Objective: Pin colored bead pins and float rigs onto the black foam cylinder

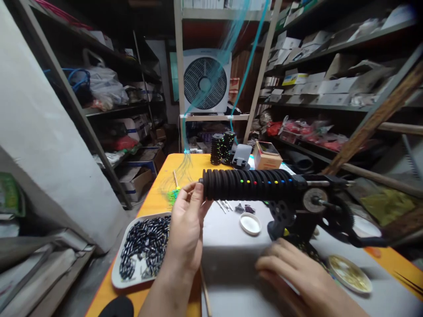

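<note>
Black ribbed roll (247,185): left hand (187,224) pinches its end; right hand (297,273), spread, perhaps touches the half-hidden winder (297,224).

At mid frame the left hand (187,220) is raised, its fingers (194,193) touching the left end of a black roll (247,184) on a winder (307,211). The right hand (291,268) lies flat on the desk (228,259), lower right. A tray (114,276) of black tubes (145,242) sits lower left.
</note>
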Tool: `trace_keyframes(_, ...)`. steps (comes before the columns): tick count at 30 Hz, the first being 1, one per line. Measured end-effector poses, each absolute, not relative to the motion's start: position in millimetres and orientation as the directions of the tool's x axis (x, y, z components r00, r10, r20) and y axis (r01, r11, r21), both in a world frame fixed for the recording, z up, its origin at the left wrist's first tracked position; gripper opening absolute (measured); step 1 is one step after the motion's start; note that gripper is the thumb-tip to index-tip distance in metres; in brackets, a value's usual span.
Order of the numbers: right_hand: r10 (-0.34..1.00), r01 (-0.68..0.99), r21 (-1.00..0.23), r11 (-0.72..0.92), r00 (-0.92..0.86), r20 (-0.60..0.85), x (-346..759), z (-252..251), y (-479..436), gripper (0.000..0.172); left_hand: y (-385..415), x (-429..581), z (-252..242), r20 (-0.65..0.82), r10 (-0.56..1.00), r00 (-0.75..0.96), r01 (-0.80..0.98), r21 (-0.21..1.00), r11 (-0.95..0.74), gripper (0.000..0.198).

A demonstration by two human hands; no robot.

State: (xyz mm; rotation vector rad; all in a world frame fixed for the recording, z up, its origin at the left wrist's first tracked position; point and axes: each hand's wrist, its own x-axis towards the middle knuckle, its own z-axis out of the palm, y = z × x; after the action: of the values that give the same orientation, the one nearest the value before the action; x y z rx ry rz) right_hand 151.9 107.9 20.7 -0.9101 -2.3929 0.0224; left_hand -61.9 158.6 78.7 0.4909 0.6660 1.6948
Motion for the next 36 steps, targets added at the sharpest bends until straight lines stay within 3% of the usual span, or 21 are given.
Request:
trace_keyframes(2,0.536,0.538,-0.206,0.818,-0.582,0.611,138,52,110,0.016,159,-63,78,-0.029,0.976,-0.214,-0.740,0.657,-0.143,0.001)
trace_keyframes(8,0.385,0.636,-0.056,0.770,-0.393,0.835,104,129,142,0.013,162,-64,72,0.005,0.980,-0.198,-0.723,0.675,-0.150,0.009)
trace_keyframes(16,0.300,0.678,0.076,0.732,-0.420,0.856,93,131,168,0.010,161,-62,75,-0.013,0.982,-0.187,-0.739,0.660,-0.132,0.010)
trace_keyframes(36,0.234,0.669,0.241,0.703,-0.537,0.811,89,132,169,0.015,161,-62,73,0.023,0.984,-0.179,-0.742,0.653,-0.150,0.012)
